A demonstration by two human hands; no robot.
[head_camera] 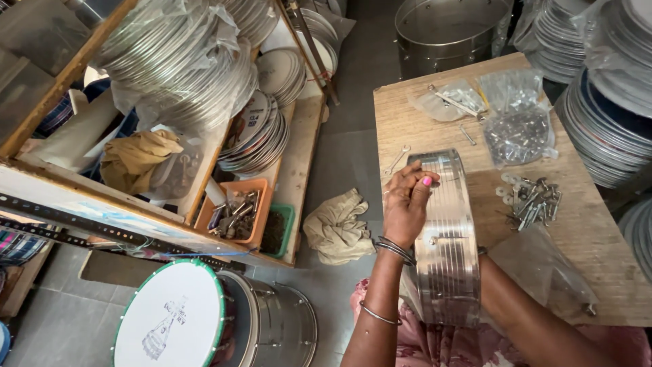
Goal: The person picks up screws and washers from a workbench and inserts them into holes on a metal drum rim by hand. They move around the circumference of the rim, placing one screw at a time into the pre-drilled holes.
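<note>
Steel drum shell, a ribbed shiny hoop, is standing on edge at lower centre of the head view, leaning between the person's lap and the near edge of the wooden table. Left hand is curling over the shell's upper rim, fingertips pressed together against the metal, apparently pinching a small fitting that cannot be made out. Right hand is reaching inside the shell and is lying out of sight behind its wall, so its grip cannot be told; only the forearm is showing at lower right. Loose bolts and washers are lying just right of the shell; a clear bag of hardware is sitting above them. A finished drum is resting at lower left. Judged good practice: steadying the rim firmly while aligning hardware from inside.
</note>
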